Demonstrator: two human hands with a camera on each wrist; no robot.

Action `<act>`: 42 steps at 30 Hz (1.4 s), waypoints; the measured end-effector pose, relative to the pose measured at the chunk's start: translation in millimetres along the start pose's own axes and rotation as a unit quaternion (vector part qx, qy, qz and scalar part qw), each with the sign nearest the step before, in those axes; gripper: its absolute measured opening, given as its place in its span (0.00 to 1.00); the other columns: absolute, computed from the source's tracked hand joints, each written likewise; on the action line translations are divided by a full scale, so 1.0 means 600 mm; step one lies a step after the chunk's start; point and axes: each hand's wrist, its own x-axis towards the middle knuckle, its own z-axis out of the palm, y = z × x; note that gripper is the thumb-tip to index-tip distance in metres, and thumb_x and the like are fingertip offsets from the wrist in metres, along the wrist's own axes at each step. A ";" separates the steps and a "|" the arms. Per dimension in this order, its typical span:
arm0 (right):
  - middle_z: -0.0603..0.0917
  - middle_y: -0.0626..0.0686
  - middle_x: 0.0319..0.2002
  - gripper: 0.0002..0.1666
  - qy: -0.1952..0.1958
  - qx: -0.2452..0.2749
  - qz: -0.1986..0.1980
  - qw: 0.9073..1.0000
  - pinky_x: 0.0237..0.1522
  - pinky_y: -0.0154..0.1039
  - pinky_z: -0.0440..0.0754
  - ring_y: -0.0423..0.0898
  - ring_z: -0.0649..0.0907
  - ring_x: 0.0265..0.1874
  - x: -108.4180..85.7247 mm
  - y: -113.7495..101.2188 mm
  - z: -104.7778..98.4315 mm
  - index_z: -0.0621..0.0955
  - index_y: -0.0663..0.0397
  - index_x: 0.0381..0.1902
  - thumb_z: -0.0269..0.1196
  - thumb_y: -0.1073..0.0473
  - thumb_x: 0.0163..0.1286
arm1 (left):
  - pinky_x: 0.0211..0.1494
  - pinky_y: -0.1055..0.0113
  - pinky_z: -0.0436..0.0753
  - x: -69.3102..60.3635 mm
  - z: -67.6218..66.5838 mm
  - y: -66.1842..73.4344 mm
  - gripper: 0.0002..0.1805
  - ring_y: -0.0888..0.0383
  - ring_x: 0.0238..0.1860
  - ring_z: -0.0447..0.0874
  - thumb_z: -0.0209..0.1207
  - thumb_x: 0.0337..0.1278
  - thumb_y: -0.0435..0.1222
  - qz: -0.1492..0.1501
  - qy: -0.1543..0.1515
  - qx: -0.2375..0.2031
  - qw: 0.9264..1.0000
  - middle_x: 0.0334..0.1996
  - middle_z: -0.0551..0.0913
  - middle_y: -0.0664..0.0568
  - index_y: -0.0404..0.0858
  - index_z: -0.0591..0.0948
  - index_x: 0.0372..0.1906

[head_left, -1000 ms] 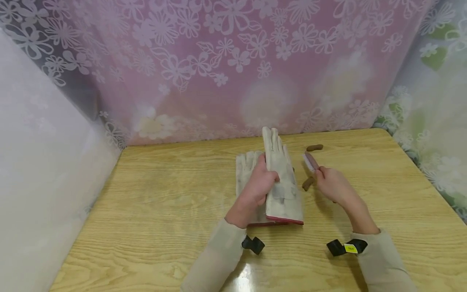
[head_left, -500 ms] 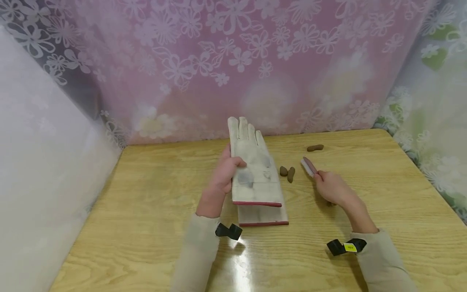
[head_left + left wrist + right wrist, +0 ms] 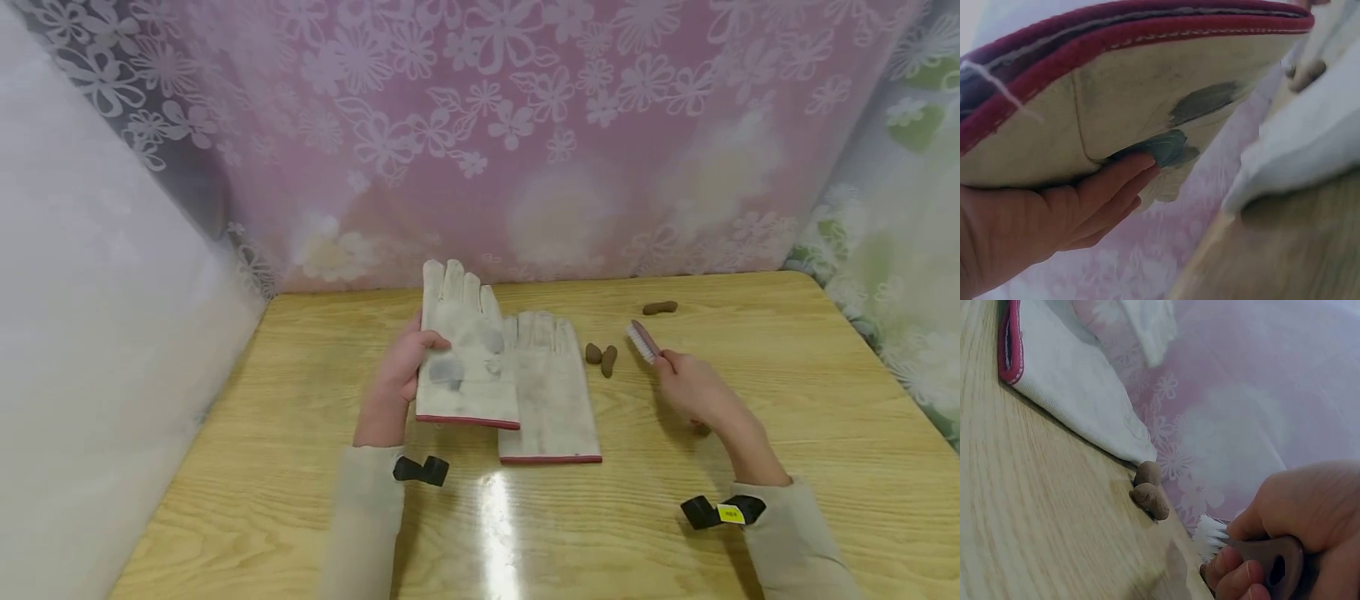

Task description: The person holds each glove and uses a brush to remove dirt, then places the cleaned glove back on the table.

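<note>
My left hand (image 3: 397, 367) grips a cream work glove (image 3: 467, 367) by its left edge, thumb on top. Grey smudges and a red-bound cuff show on this raised glove. Its mate, a second cream glove (image 3: 553, 408), lies flat on the table, partly covered by the raised one in the head view. Over on the right, my right hand (image 3: 697, 390) holds a small brush (image 3: 645, 342) with white bristles. The brush's brown handle (image 3: 1285, 562) has a hole near its end and sits between thumb and curled fingers.
Two brown lumps (image 3: 609, 361) lie just right of the flat glove. A longer brown piece (image 3: 660, 307) rests near the table's back edge, and another brown bit (image 3: 701, 428) peeks out beneath the right hand. A flowered curtain (image 3: 450, 167) hangs behind the wooden table (image 3: 247, 467).
My left hand has lifted the upper glove and carried it left, off the other glove, which now shows along with the brown lumps. The right hand with the brush has barely moved.
</note>
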 end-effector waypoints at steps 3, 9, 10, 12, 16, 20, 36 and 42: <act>0.65 0.83 0.62 0.35 -0.002 0.004 0.001 1.000 0.14 0.43 0.72 0.46 0.68 0.10 -0.001 -0.003 -0.004 0.54 0.79 0.72 0.35 0.53 0.82 | 0.59 0.56 0.73 -0.005 -0.027 -0.006 0.43 0.48 0.61 0.67 0.41 0.59 0.22 -0.005 0.006 0.014 1.000 0.66 0.64 0.42 0.46 0.47 0.79; 0.67 0.83 0.59 0.36 0.007 0.005 -0.010 1.000 0.19 0.44 0.73 0.48 0.70 0.15 -0.006 -0.007 -0.011 0.54 0.81 0.72 0.34 0.53 0.82 | 0.57 0.57 0.75 -0.007 -0.071 -0.031 0.40 0.46 0.58 0.69 0.43 0.58 0.22 -0.043 0.014 0.085 0.995 0.63 0.65 0.39 0.39 0.50 0.77; 0.68 0.83 0.59 0.35 0.013 -0.001 -0.015 1.000 0.21 0.44 0.73 0.49 0.72 0.18 -0.006 -0.008 -0.012 0.55 0.82 0.71 0.34 0.53 0.82 | 0.57 0.57 0.75 -0.005 -0.075 -0.035 0.39 0.46 0.58 0.69 0.43 0.58 0.23 -0.047 0.016 0.106 0.993 0.63 0.65 0.39 0.38 0.50 0.77; 0.73 0.80 0.49 0.35 0.028 -0.006 -0.021 0.999 0.23 0.44 0.72 0.50 0.72 0.20 -0.005 -0.010 -0.015 0.55 0.83 0.70 0.34 0.54 0.82 | 0.57 0.55 0.75 -0.001 -0.081 -0.042 0.38 0.44 0.58 0.70 0.44 0.59 0.25 -0.049 0.024 0.162 0.985 0.64 0.65 0.36 0.35 0.51 0.76; 0.74 0.65 0.31 0.36 0.065 0.008 -0.010 0.998 0.21 0.44 0.73 0.50 0.72 0.19 -0.010 -0.008 -0.020 0.58 0.81 0.70 0.33 0.52 0.82 | 0.54 0.52 0.76 0.003 -0.084 -0.055 0.35 0.42 0.58 0.71 0.46 0.62 0.27 -0.056 0.057 0.304 0.949 0.66 0.63 0.33 0.31 0.52 0.74; 0.76 0.60 0.28 0.37 0.067 0.070 0.025 0.995 0.17 0.45 0.77 0.48 0.74 0.15 -0.015 -0.007 -0.019 0.61 0.77 0.67 0.31 0.47 0.81 | 0.61 0.48 0.73 0.001 -0.080 -0.059 0.34 0.42 0.64 0.67 0.46 0.63 0.27 -0.051 0.081 0.404 0.910 0.69 0.62 0.31 0.28 0.52 0.73; 0.77 0.63 0.27 0.25 0.057 -0.002 0.039 0.998 0.21 0.43 0.74 0.51 0.76 0.21 0.007 0.009 0.010 0.76 0.74 0.40 0.38 0.57 0.77 | 0.40 0.50 0.80 -0.022 -0.064 -0.042 0.29 0.42 0.41 0.82 0.46 0.66 0.35 -0.043 0.126 0.616 0.777 0.50 0.81 0.31 0.28 0.62 0.70; 0.75 0.79 0.54 0.40 0.042 -0.029 0.033 0.998 0.38 0.50 0.80 0.63 0.80 0.45 0.006 0.007 0.019 0.61 0.82 0.65 0.51 0.48 0.75 | 0.31 0.59 0.73 -0.030 -0.061 -0.029 0.28 0.49 0.31 0.74 0.44 0.70 0.36 -0.029 0.127 0.614 0.779 0.52 0.80 0.33 0.27 0.62 0.70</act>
